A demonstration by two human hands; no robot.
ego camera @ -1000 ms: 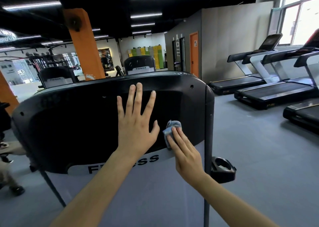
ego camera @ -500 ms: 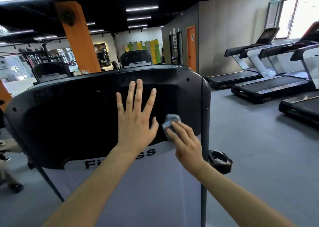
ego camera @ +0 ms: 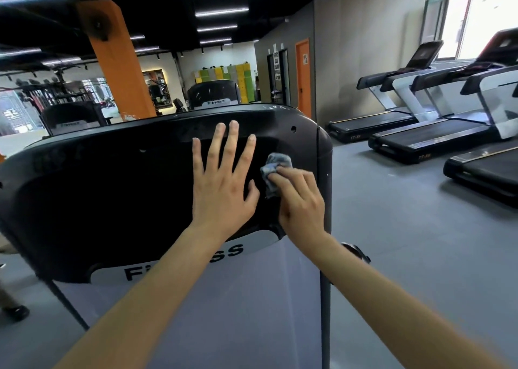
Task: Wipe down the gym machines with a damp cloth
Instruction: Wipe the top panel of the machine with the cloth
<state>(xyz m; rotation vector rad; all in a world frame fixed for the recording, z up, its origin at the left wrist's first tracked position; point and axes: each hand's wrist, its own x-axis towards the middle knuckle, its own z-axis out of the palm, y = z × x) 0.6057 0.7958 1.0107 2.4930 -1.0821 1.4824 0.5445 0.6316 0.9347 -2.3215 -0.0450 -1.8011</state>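
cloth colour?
Blue-grey, mottled; the cloth shows best in the head view, under the right hand.

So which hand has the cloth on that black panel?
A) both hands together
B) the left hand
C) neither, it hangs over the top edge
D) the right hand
D: the right hand holds the bunched blue-grey cloth against the machine's black panel, while the left hand lies flat beside it, fingers spread.

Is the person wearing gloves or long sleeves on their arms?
No. The left hand and right hand are bare, with no gloves, rings or watch showing. Both forearms are bare too; no sleeve reaches into view.
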